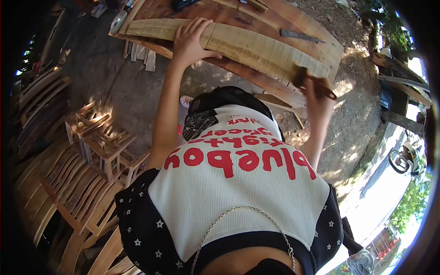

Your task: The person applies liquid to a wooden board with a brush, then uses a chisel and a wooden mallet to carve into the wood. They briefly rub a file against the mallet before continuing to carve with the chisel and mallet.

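Observation:
A long, curved wooden board [256,46] lies along the near side of the wooden workbench [293,16]. My left hand [190,43] rests flat on its left part, fingers stretched over the top and thumb spread along the near edge. Toward the board's right end, my right hand [318,94] is closed around a brush [300,77] with dark bristles and a brown handle. The bristles overlap the board's near edge and are blurred by motion. A dark line crosses the board just right of my left hand.
On the bench are a flat metal blade [300,35] and, at its left corner, a round metal disc [119,20]. A dark tool [183,3] shows at the top. Stacked curved slats [68,192] and wooden frames [103,146] fill the left side.

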The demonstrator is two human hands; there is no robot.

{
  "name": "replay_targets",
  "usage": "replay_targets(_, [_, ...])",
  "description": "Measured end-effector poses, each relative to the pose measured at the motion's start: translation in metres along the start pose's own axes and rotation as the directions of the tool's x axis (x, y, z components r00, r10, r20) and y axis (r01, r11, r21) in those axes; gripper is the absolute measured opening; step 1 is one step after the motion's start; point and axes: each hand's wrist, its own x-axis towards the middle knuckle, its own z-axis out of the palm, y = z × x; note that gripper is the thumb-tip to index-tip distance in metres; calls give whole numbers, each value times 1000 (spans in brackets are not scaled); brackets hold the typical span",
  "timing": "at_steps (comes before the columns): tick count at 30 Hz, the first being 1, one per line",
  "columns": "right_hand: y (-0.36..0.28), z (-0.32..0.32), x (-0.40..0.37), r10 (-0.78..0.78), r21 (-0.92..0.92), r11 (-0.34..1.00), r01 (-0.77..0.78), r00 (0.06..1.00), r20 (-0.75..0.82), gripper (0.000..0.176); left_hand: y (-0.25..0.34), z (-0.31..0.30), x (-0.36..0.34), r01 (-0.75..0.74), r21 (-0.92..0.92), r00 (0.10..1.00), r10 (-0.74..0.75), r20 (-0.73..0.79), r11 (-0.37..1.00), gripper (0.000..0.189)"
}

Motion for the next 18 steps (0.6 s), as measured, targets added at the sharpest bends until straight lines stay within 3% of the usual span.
replay_targets(3, [12,-41,-12,71,-223,967,-124,970,-232,17,1,1,0,-16,-16,1000,16,-13,1000,104])
replay_targets(7, [-10,-6,-10,-72,-307,952,16,982,-173,16,3,-1,0,-22,-6,999,22,-29,1000,102])
replay_targets(9, [-36,31,-5,-134,-126,984,125,988,-71,16,3,-2,0,-29,-1,999,29,-33,1000,101])
replay_targets(11, [-51,64,3,-318,-138,939,316,948,8,15,2,0,-1,-34,6,999,34,-35,999,102])
replay_targets(14, [-50,84,9,-354,12,935,354,934,56,13,2,1,-2,-4,26,1000,5,-24,1000,104])
replay_targets(15, [-44,80,9,-355,13,935,355,933,50,13,2,0,-1,-9,29,1000,10,-26,1000,104])
replay_targets(17, [-17,49,7,-129,134,983,125,992,18,12,3,-1,-1,-3,15,1000,3,-19,1000,105])
replay_targets(18, [-2,29,6,-75,106,991,79,996,-43,11,2,0,0,-2,12,1000,2,-19,1000,105])
